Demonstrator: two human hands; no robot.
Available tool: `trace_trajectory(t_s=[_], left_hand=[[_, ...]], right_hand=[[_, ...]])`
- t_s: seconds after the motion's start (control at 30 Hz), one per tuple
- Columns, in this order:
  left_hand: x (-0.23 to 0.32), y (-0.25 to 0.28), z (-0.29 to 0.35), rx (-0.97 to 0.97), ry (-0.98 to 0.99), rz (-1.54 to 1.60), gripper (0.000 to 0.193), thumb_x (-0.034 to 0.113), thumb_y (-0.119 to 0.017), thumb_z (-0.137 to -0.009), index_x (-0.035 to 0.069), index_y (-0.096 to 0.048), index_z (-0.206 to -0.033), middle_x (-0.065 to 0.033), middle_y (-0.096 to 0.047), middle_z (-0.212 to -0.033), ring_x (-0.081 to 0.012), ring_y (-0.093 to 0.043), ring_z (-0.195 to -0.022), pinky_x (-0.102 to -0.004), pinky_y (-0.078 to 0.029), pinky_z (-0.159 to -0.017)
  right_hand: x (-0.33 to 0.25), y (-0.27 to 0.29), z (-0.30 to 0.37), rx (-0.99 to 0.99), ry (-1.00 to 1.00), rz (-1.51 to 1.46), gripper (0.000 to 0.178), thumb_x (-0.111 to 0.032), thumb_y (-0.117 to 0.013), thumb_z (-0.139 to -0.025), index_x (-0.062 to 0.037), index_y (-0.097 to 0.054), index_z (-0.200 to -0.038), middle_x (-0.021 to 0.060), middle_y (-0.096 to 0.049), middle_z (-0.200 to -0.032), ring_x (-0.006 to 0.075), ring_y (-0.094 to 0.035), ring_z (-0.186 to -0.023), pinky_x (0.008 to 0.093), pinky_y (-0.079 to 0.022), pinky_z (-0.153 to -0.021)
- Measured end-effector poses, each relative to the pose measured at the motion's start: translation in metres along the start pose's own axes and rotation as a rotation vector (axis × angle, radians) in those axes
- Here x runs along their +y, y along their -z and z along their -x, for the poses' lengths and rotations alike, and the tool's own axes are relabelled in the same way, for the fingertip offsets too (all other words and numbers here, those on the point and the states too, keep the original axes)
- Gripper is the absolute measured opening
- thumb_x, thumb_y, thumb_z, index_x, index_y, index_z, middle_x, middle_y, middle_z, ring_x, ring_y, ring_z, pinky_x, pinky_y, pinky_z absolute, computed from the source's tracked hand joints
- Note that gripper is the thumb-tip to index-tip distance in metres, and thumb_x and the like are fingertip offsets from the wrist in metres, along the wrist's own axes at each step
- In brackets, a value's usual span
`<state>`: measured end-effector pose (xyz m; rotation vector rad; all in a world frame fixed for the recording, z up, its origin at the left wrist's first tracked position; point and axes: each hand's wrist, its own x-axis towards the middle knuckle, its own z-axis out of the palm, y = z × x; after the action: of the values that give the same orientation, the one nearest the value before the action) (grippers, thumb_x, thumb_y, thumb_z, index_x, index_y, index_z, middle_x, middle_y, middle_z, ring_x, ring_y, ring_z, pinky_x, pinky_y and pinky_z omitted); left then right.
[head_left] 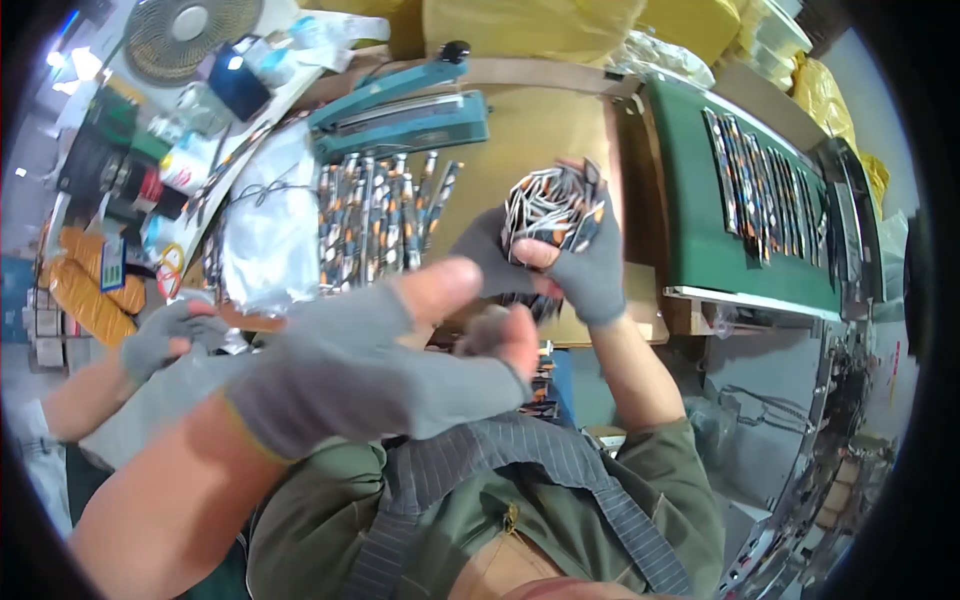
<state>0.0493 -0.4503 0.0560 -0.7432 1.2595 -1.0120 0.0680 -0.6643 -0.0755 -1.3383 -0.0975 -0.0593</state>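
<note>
My right hand (592, 280), in a grey fingerless glove, grips a bundle of thin folded strips (555, 205) patterned in black, orange and white. The bundle's pale ends face up, and a thumb lies across its near side. Closer to the camera and further left, my left hand (350, 365) wears the same kind of glove. It holds nothing that I can see; its thumb stands apart from the partly curled fingers, slightly blurred. Beyond it, a row of similar patterned strips (375, 215) lies on the worktable (540, 120), beside a stack of clear plastic bags (270, 225).
A teal bag sealer (410, 125) stands at the back of the table. To the right, a green conveyor belt (690, 200) carries more patterned strips (765, 190). At the left are another person's gloved hand (170, 340), bread-shaped items (90, 300) and a fan (190, 35).
</note>
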Motion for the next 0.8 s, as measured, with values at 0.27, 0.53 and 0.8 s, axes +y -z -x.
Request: trace_trajectory(t_s=[0.27, 0.53, 0.8], left_hand=[[0.015, 0.043, 0.008, 0.009, 0.412, 0.118, 0.025, 0.01, -0.063, -0.084, -0.001, -0.049, -0.101, -0.0068, -0.048, -0.097, -0.0136, -0.051, -0.09, -0.0224, -0.043, -0.081], [0.121, 0.061, 0.07, -0.361, 0.96, 0.842, 0.014, 0.009, -0.063, -0.081, 0.001, -0.056, -0.09, -0.0044, -0.053, -0.078, -0.0121, -0.053, -0.073, -0.024, -0.046, -0.07], [0.309, 0.024, 0.15, -0.411, 2.191, 2.189, 0.019, 0.017, -0.066, -0.078, -0.001, -0.064, -0.083, -0.0108, -0.066, -0.074, -0.0178, -0.063, -0.068, -0.028, -0.049, -0.065]], right_hand=[[-0.004, -0.043, 0.002, -0.711, -0.318, -0.168, 0.046, -0.016, -0.068, -0.071, 0.002, -0.06, -0.112, 0.0094, -0.063, -0.101, 0.0166, -0.057, -0.096, 0.0273, -0.043, -0.087], [0.051, -0.083, 0.033, -0.476, -0.495, -0.371, 0.017, -0.017, -0.059, -0.072, -0.0018, -0.054, -0.076, 0.0121, -0.057, -0.073, 0.0252, -0.059, -0.076, 0.0345, -0.049, -0.072], [0.064, -0.073, 0.036, -0.404, -0.506, -0.386, 0.018, -0.022, -0.058, -0.074, -0.006, -0.049, -0.078, 0.0109, -0.054, -0.075, 0.0287, -0.057, -0.08, 0.0365, -0.047, -0.074]])
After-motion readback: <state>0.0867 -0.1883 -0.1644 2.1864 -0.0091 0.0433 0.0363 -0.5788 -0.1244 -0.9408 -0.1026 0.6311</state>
